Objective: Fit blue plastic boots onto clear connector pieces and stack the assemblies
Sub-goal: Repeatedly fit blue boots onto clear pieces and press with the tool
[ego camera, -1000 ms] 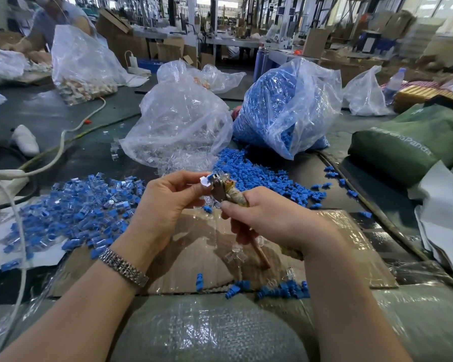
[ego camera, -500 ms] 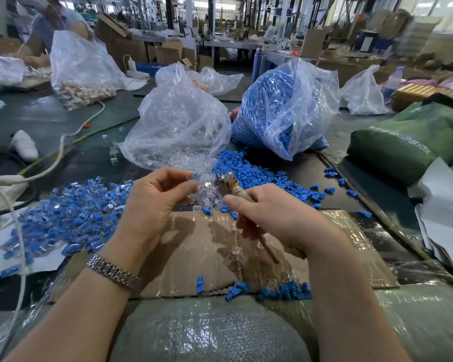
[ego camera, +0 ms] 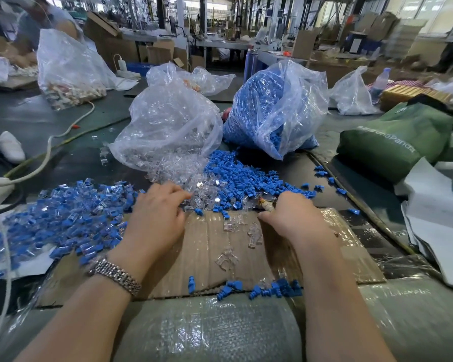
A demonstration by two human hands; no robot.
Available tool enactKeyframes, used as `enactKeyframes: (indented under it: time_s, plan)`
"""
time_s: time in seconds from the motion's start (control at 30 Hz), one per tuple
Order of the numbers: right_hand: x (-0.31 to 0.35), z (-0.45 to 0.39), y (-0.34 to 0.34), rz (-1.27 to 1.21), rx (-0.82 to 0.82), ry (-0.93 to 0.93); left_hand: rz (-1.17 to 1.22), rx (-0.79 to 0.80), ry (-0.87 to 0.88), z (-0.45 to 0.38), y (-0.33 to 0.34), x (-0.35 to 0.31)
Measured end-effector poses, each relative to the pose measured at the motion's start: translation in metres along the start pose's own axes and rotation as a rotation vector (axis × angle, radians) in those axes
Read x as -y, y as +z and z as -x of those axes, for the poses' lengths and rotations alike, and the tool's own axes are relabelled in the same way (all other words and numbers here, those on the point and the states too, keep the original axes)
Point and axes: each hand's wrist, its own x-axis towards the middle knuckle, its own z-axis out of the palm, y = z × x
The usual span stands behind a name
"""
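Both hands are down at the far edge of the cardboard sheet (ego camera: 209,246), right where the supplies spill out, and that looks deliberate: the bag of clear connector pieces (ego camera: 165,131) lies with its mouth open toward the worker, and the bag of blue boots (ego camera: 275,108) beside it has poured a loose heap of blue boots (ego camera: 236,176) within easy reach. The left hand (ego camera: 154,218) reaches into the spilled clear connector pieces (ego camera: 202,192), its fingers curled onto them; I'd judge it is picking one up, though the fingertips are lost among the glassy parts, so I cannot tell whether it truly holds one. The right hand (ego camera: 293,218) is closed around a small tool (ego camera: 266,205), of which only a pale tip pokes out past the knuckles, pointing at the heap; presumably it serves to seat the boot on the connector.

The finished assemblies (ego camera: 63,218) sit in a big pile to the left, partly on white paper, well clear of the raw parts. A few stray clear pieces (ego camera: 226,259) and blue boots (ego camera: 272,287) lie on the cardboard near the worker.

Most of the tool is hidden in the fist. The edges of the view are smeared, and the far workshop is too blurred to read; another person at the upper left is cut off by the frame
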Motion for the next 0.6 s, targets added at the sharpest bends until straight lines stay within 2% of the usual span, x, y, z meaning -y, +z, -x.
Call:
enactKeyframes:
  time_s: [0.07, 0.13, 0.27, 0.37, 0.47, 0.6]
  plan:
    - [0.002, 0.001, 0.001, 0.044, 0.004, 0.014, -0.083, 0.103, 0.006, -0.003, 0.008, -0.002]
    - [0.005, 0.001, 0.002, 0.050, -0.009, 0.022, -0.113, 0.138, 0.027, -0.005, 0.013, -0.004]
    - [0.011, 0.002, 0.004, 0.026, -0.128, -0.021, 0.051, 0.115, 0.098, -0.007, 0.016, -0.013]
    - [0.016, 0.000, 0.003, -0.035, -0.190, -0.163, 0.188, 0.137, 0.129, -0.006, 0.016, -0.018]
    - [0.022, 0.000, 0.004, -0.074, -0.138, -0.290, 0.276, 0.164, 0.155, -0.004, 0.013, -0.022]
    - [0.026, -0.001, 0.010, -0.129, -0.067, -0.326, 0.344, 0.212, 0.148, 0.001, 0.007, -0.023]
